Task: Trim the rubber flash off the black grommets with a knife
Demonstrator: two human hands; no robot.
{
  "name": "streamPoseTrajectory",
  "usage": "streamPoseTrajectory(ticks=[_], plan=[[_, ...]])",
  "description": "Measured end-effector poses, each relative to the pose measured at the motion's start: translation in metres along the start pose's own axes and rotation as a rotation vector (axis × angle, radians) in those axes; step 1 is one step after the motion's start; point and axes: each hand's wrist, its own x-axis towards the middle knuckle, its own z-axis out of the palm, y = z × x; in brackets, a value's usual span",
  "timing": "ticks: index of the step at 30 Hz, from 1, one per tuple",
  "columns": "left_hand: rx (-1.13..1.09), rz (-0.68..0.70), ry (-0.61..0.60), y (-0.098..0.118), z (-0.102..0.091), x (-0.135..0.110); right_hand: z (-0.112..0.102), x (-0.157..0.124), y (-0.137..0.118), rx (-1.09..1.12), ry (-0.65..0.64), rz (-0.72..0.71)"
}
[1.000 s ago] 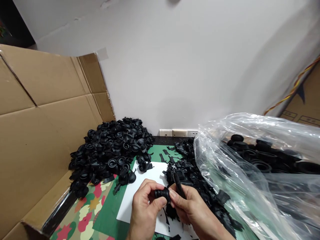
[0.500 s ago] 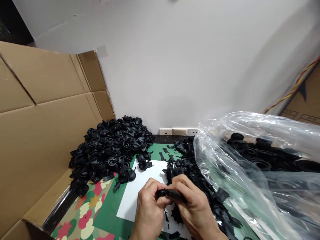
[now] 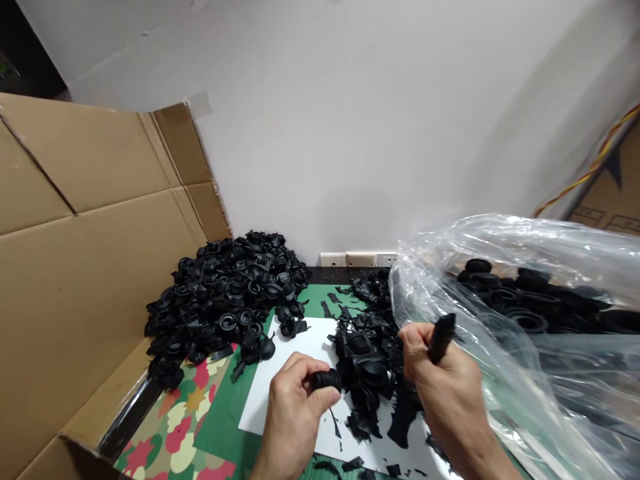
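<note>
My left hand pinches a ribbed black rubber piece between thumb and curled fingers, above the white sheet. Taking that piece as the middle of the clock, with twelve toward the wall, my right hand is at three, well apart from the left. Its fingers are closed around a black tool whose end pokes up out of my fist; I can't tell what its other end looks like.

A heap of black scraps lies at two o'clock, between my hands, with slivers strewn toward five. Further out at two is a clear plastic bag with more black rubber parts inside. At ten o'clock a big pile of black pieces leans against the cardboard box. The sheet rests on a green mat, and patterned paper shows between eight and nine.
</note>
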Motion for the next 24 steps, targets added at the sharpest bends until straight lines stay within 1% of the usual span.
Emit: streamPoseTrajectory(ticks=[2, 3, 6, 11, 13, 14, 16, 19, 21, 24], plan=[[-0.071, 0.011, 0.014, 0.003, 0.001, 0.000, 0.001, 0.000, -0.001, -0.004, -0.007, -0.048], [-0.086, 0.017, 0.017, 0.004, 0.002, -0.001, 0.002, 0.000, -0.002, -0.001, -0.034, -0.068], [-0.089, 0.030, 0.014, 0.006, 0.003, -0.001, 0.000, -0.003, -0.009, -0.021, -0.224, -0.134], [-0.044, 0.062, 0.012, 0.004, 0.000, -0.001, -0.007, -0.003, -0.021, -0.255, -0.585, -0.273], [-0.009, 0.075, 0.014, 0.003, -0.001, -0.002, -0.006, -0.004, -0.023, -0.315, -0.687, -0.350], [0.010, 0.081, 0.015, 0.003, -0.002, -0.003, -0.004, -0.004, -0.023, -0.327, -0.711, -0.389], [0.047, 0.091, 0.010, 0.003, -0.001, -0.004, 0.000, -0.005, -0.021, -0.326, -0.693, -0.459], [0.107, 0.105, 0.000, 0.004, 0.001, -0.007, 0.007, -0.009, -0.015, -0.312, -0.611, -0.591], [0.166, 0.123, -0.007, 0.004, 0.002, -0.008, 0.012, -0.012, -0.009, -0.322, -0.572, -0.703], [0.275, 0.187, -0.013, 0.004, 0.004, -0.009, 0.016, -0.017, -0.001, -0.410, -0.548, -0.885]])
